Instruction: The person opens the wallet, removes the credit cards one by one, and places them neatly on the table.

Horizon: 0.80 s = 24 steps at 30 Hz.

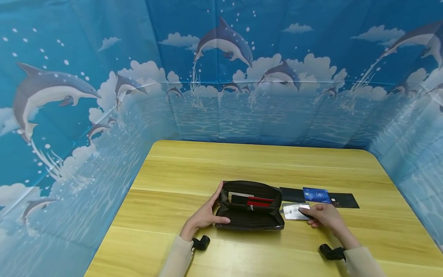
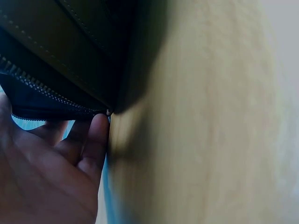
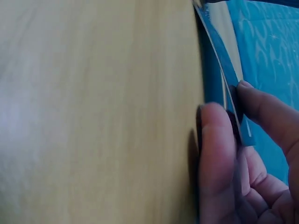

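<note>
The widely spread left grip [image 1: 205, 216] clasps the wallet [image 1: 250, 221] by its left end, presumably bracing it open; right of it, the right grip [image 1: 326, 217] pinches a silver card [image 1: 290, 212].

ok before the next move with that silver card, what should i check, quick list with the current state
1. Wallet unzipped and spread open: ok.
2. Left hand holding the wallet: ok, at its left end.
3. Silver card pinched by the right hand: ok.
4. Silver card inside the wallet: not ok, outside, on the right.
5. Red card tucked inside the wallet: ok.
6. Free slot for the silver card: cannot tell, slot depths are hidden.
</note>
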{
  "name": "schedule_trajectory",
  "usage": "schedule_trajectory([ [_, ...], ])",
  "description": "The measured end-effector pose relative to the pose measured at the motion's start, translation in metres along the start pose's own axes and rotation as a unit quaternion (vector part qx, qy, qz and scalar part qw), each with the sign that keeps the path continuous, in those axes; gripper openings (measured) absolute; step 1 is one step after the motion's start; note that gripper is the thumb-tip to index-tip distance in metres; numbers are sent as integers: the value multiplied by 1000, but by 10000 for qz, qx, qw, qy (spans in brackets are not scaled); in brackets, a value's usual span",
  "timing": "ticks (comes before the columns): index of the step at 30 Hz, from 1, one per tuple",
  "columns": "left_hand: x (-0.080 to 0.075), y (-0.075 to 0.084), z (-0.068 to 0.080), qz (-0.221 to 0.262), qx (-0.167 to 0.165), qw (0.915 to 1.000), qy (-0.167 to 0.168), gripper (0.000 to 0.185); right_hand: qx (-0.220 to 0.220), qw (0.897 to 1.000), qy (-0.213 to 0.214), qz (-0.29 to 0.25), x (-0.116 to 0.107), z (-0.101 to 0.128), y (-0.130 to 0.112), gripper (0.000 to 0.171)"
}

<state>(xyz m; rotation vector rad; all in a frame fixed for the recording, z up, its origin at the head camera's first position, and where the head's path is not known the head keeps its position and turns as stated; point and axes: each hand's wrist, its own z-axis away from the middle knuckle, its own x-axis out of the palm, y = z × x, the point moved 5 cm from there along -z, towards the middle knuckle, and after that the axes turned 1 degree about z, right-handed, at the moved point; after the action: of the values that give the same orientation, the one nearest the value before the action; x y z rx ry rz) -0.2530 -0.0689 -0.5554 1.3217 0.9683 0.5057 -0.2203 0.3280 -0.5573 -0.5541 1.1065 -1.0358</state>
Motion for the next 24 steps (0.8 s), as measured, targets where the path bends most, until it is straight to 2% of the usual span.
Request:
schedule_trajectory([
  [4,0,0,0,-31,-21,10000,10,116,-157,9957,357,843,-3,0,-1,45],
  [10,0,-1,0,-20,-57,10000,18,115,-398,9788,673,1894,-6,4,-8,53],
  [19,0,0,1,-26,28,10000,-8,115,-581,9680,764,2317,-4,8,-18,55],
  [24,0,1,2,-9,23,10000,-14,113,-575,9668,791,2362,-5,7,-17,55],
])
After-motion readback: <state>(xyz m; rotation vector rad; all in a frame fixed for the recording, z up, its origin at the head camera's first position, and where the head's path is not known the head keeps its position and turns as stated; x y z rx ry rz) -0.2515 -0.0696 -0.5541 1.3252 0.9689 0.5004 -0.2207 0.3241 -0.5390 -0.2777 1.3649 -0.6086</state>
